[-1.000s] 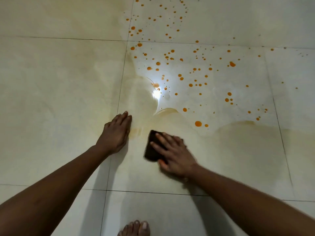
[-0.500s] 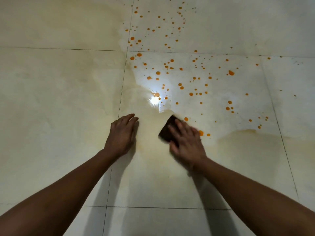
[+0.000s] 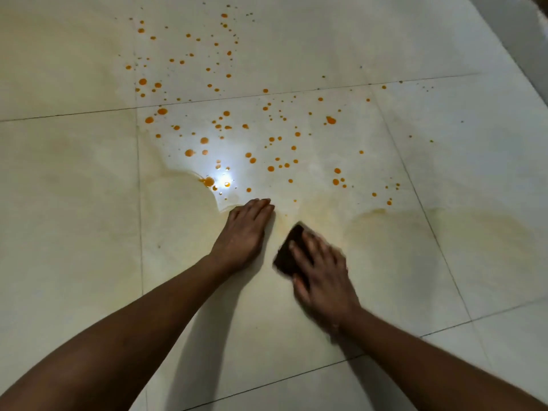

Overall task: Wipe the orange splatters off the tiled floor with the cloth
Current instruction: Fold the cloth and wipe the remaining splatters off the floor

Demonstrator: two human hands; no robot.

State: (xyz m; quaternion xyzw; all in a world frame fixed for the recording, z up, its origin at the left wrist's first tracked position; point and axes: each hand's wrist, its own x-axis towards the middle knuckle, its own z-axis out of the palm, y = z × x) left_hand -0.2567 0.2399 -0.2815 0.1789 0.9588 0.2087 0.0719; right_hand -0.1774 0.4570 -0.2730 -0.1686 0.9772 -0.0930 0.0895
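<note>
Orange splatters (image 3: 252, 137) dot the pale tiled floor (image 3: 68, 203) across the upper middle of the head view. My right hand (image 3: 321, 274) presses a dark brown cloth (image 3: 289, 252) flat on the tile just below the dotted patch; its fingers cover most of the cloth and look blurred. My left hand (image 3: 243, 232) lies flat on the floor to the cloth's left, fingers together, fingertips at the edge of the wet area. Faint yellowish smears (image 3: 385, 232) curve across the tile around and to the right of the cloth.
A bright light glare (image 3: 222, 179) sits on the wet tile above my left hand. Dark grout lines cross the floor. A wall base or darker edge (image 3: 527, 40) shows at the top right corner.
My right hand has pulled the cloth back toward me from the edge of the drops, leaving a smear. The view has swung, and my left hand now lies closer to the cloth.
</note>
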